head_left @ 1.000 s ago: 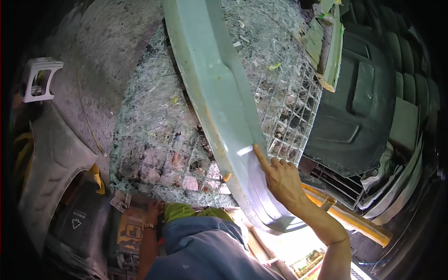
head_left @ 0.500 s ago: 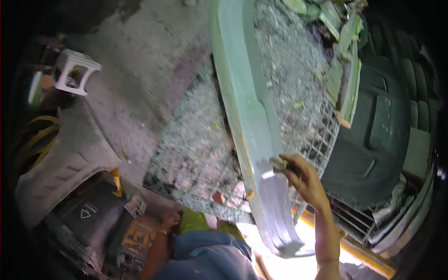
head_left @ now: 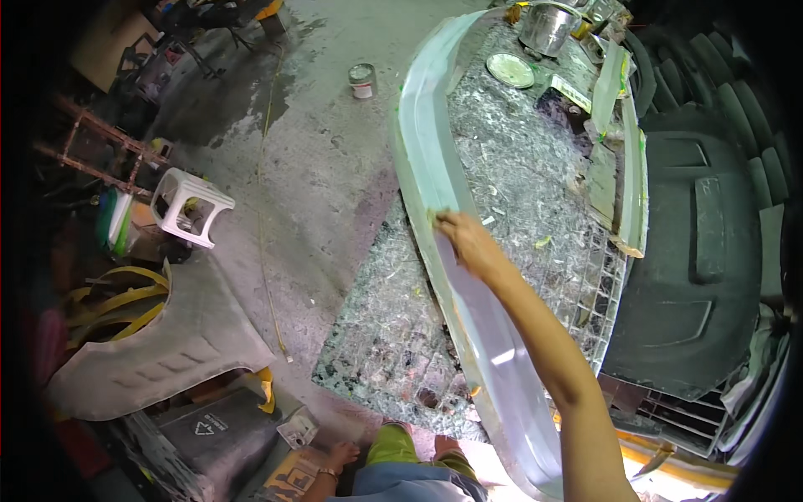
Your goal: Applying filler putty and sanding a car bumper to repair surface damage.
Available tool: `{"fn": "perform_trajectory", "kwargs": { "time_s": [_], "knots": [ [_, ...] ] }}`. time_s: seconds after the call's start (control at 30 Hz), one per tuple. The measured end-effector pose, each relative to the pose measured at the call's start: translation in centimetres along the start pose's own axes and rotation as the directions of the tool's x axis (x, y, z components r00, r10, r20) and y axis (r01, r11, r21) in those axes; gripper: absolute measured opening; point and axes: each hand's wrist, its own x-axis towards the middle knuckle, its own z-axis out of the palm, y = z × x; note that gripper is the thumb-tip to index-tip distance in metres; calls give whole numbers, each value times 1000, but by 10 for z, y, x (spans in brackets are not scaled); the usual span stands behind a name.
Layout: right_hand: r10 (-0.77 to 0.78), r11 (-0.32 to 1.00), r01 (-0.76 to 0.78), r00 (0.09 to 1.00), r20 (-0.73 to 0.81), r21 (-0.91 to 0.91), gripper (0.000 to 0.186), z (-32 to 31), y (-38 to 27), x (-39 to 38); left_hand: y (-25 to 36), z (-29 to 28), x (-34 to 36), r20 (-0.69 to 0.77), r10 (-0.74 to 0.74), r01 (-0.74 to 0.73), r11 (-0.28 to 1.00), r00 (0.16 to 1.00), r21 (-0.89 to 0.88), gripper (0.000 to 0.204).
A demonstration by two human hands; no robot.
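A long, curved, pale grey-green moulded panel [head_left: 439, 163], shaped like a car bumper, lies along the worktable. My right hand [head_left: 464, 243] reaches over it, fingers closed at its left edge, about midway along. A small greenish pad [head_left: 432, 216] shows only slightly at the fingertips; the hand hides the rest. Low in the view, my left hand [head_left: 341, 456] hangs beside my body near a cardboard box [head_left: 297, 475]. Its fingers look loose, with nothing visible in them.
The paint-spattered worktable [head_left: 376, 335] has wire mesh at its right side. A metal pot [head_left: 548, 29] and a round lid [head_left: 510, 71] stand at its far end. Right of it is a dark car hood [head_left: 682, 318]. On the floor are a tin [head_left: 362, 81] and a white stool [head_left: 191, 205].
My right hand has moved away from me along the panel, from its near part to its middle left edge. The view has shifted, bringing the panel's far end, pot and tin into sight.
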Motion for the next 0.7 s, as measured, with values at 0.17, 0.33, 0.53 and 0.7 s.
{"fn": "perform_trajectory", "kwargs": {
  "time_s": [0.17,0.33,0.53,0.7],
  "knots": [
    [-101,994,96,987,123,48,41,-20,-46,-118,-6,3,0,-19,-75,76,997,997,30,23],
    [220,878,-408,808,546,250,35,-91,-99,-206,7,19,7,105,-4,6,1000,994,-19,34],
    [353,817,-430,900,255,386,38,-107,-58,-116,5,14,13,19,-10,10,999,1000,41,31],
    [-8,982,4,1000,-22,-187,25,-59,6,-1,9,17,18,44,11,-10,1000,999,-5,27]
  ]
}}
